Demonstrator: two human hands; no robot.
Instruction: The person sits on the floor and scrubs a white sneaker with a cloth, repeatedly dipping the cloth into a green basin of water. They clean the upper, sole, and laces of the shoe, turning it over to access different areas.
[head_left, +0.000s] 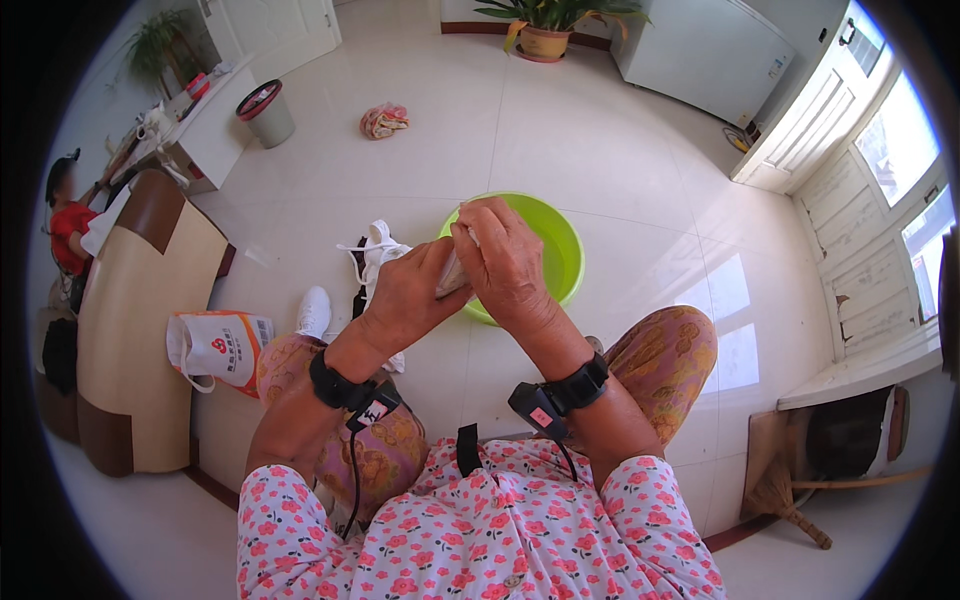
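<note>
Both hands grip a pale, whitish object (452, 277), mostly covered by the fingers, so its kind cannot be told. My left hand (405, 292) clasps its near left side, thumb along the bottom. Over its top and right side my right hand (501, 255) is curled, fingers bent. Behind and below them a lime-green plastic basin (568, 259) sits on the floor, partly hidden by the right hand. White lace-up shoes (381, 244) with loose laces lie just beyond my left hand, overlapped by it.
A white shoe (313, 309) shows beyond my left knee, beside a printed carrier bag (225, 346). Farther off are a crumpled plastic bag (384, 121), a waste bin (270, 116) and a potted plant (544, 41). A person in red (69, 232) sits behind the sofa (150, 322). A broom (784, 491) leans right.
</note>
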